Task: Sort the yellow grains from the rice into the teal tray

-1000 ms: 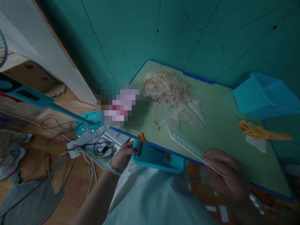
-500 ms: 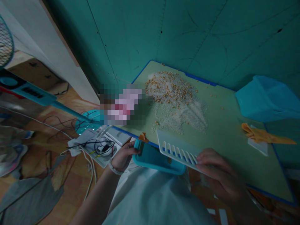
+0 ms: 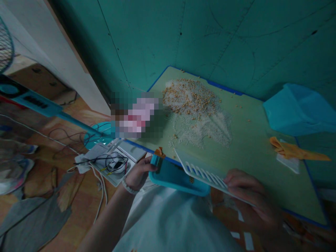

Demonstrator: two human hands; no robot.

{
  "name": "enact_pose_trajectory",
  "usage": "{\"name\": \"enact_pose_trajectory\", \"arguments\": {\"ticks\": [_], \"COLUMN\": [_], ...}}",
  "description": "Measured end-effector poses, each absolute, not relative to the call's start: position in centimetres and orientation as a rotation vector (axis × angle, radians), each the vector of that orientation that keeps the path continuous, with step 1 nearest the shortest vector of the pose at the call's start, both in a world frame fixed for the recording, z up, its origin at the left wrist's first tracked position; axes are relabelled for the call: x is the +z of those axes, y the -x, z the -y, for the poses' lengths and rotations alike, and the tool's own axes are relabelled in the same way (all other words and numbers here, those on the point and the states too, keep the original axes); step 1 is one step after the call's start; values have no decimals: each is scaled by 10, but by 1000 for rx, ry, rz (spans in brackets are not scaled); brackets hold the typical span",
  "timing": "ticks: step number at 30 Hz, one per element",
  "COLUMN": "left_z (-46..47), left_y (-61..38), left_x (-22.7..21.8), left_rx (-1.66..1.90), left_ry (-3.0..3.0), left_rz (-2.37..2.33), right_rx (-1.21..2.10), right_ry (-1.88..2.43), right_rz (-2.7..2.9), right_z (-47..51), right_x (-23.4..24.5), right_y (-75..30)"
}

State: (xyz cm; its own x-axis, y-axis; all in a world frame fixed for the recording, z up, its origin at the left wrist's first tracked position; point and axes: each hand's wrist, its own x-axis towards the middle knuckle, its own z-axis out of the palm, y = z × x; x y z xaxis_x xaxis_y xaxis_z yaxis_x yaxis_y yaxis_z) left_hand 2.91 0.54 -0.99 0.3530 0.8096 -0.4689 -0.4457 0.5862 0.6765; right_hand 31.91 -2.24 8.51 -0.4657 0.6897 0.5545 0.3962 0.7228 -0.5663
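Observation:
My left hand [image 3: 138,174] is closed on the left rim of a teal plastic bin [image 3: 178,187], held at the table's front edge against my lap. Some yellowish beans [image 3: 191,179] lie in the bin. A white slotted scraper [image 3: 201,174] is gripped by its right end in my right hand [image 3: 249,192]. It slants over the bin and the table edge, its slots toward me. Beyond it, round yellow-brown beans [image 3: 191,92] are mixed with white grains [image 3: 215,131] in a spread heap on the pale green tabletop [image 3: 244,150].
At the table's right stand a blue bin [image 3: 296,110] and an orange cloth [image 3: 294,149] over a white piece. A pixelated pinkish item [image 3: 139,115] sits at the left edge. A fan [image 3: 31,98] and a box of cables [image 3: 115,162] are to the left. A green wall [image 3: 162,38] backs the table.
My right hand has moved slightly right and down, tilting the scraper so its face shows narrower. The left hand and its bin stay nearly in place.

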Motion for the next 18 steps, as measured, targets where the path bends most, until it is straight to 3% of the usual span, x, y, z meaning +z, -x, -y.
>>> {"name": "enact_pose_trajectory", "arguments": {"ticks": [18], "left_z": [-4], "left_y": [-29], "left_x": [-8], "left_rx": [841], "left_ry": [-443], "left_rz": [-914], "right_rx": [496], "right_ry": [748], "right_rz": [2193], "right_z": [21], "right_x": [86], "right_y": [-317]}}
